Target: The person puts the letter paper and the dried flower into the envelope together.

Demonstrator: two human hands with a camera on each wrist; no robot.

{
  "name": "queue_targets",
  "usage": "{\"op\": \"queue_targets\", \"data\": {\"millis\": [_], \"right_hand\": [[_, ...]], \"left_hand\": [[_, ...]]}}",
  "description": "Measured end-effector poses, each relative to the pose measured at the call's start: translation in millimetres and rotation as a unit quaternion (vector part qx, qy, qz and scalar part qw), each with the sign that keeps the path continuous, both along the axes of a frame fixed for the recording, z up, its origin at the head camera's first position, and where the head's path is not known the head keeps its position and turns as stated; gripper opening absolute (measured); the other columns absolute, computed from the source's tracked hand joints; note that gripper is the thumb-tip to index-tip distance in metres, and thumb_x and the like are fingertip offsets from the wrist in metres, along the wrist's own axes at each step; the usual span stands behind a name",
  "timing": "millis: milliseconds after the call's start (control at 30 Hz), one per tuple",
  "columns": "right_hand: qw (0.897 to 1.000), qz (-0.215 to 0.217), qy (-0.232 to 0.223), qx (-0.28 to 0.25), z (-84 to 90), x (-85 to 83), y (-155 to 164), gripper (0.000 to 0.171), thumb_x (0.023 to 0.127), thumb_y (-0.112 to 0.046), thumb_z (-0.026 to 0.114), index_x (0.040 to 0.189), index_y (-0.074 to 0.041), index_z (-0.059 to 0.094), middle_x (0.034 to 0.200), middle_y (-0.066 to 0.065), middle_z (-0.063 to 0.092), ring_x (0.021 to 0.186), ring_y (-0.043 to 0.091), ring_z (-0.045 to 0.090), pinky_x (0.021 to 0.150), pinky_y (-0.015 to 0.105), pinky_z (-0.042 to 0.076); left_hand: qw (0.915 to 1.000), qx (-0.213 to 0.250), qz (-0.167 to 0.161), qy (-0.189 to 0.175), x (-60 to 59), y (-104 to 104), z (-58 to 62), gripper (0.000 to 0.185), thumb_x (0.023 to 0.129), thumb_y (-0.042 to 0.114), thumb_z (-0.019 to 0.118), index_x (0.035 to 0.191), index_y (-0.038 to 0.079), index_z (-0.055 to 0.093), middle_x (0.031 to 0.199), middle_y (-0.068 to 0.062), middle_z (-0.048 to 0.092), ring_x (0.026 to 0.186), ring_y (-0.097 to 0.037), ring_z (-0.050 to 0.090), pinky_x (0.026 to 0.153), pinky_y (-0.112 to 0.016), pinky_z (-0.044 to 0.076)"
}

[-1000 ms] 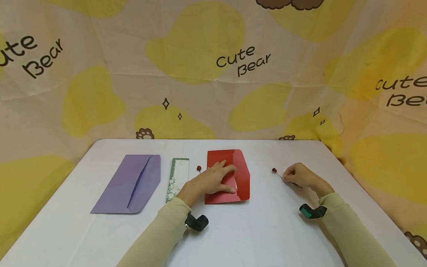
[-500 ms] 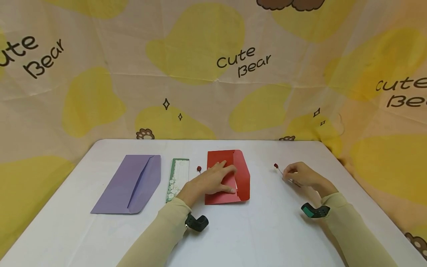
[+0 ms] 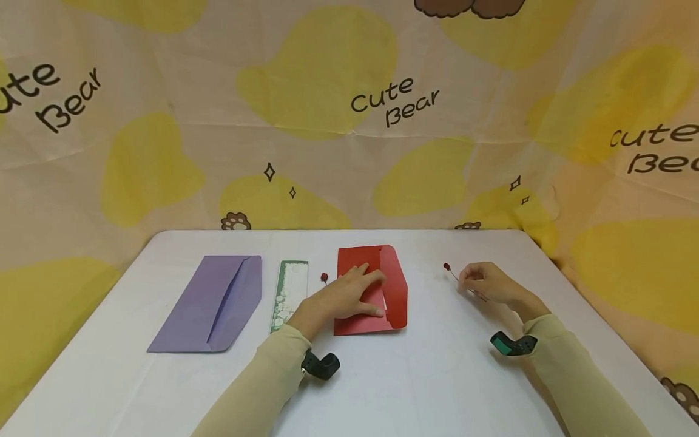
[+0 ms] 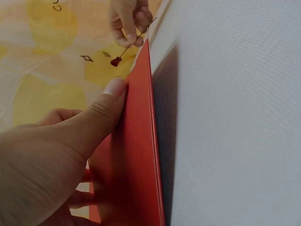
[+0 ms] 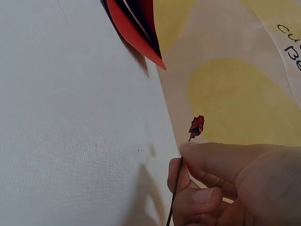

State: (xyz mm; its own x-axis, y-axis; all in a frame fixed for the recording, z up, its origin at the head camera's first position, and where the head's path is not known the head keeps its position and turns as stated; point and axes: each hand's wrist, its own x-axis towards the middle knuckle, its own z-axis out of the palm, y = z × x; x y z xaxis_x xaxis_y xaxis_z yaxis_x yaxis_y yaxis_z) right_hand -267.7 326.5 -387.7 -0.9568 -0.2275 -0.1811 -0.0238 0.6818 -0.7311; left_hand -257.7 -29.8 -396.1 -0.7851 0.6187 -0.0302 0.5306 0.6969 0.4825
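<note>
My left hand (image 3: 349,295) lies across the red envelope (image 3: 397,297), fingers spread and thumb pressing near its opening. In the left wrist view the thumb (image 4: 106,106) rests on the red paper. A pale edge of something inside shows at the envelope's mouth. Over the table's right side, my right hand (image 3: 488,282) pinches the thin stem of a dried red rose (image 5: 196,127) between thumb and fingers. Its bloom points left towards the envelope, and the stem runs on below the fingers. The two are apart from each other.
A purple envelope (image 3: 199,309) with its flap unfolded lies at the left. Beside it is a green-bordered floral card (image 3: 290,291). A second dried red rose (image 3: 324,277) lies between card and red envelope, its stem partly hidden by my left arm. Behind the white table (image 3: 415,388) hangs a printed cloth.
The rose in my right hand has risen slightly and its bloom has tilted upward, with a small shift left over the last half second. My left hand and the envelope stay put.
</note>
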Motion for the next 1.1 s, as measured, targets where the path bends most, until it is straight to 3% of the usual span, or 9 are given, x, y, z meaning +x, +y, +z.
{"op": "queue_targets", "data": {"millis": [567, 1100], "right_hand": [[0.999, -0.008, 0.008, -0.043, -6.2, -2.7, -2.7, 0.021, 0.099, -0.012, 0.062, 0.11, 0.006, 0.061, 0.09, 0.008, 0.059, 0.058, 0.007, 0.045, 0.052, 0.021, 0.04], [0.996, -0.008, -0.017, -0.082, -3.7, -0.6, -8.2, 0.025, 0.1, -0.011, 0.06, 0.116, 0.009, 0.058, 0.087, 0.004, 0.061, 0.055, 0.008, 0.042, 0.051, 0.021, 0.039]], "left_hand": [[1.0, -0.001, 0.004, -0.002, -2.3, -0.4, -2.4, 0.065, 0.086, 0.053, 0.075, 0.141, 0.03, 0.047, 0.165, -0.017, 0.029, 0.156, -0.04, 0.022, 0.114, -0.065, 0.038], [1.0, 0.004, 0.005, -0.003, -0.3, -0.2, -0.1, 0.062, 0.087, 0.052, 0.075, 0.138, 0.03, 0.048, 0.165, -0.019, 0.029, 0.156, -0.041, 0.022, 0.116, -0.066, 0.034]]}}
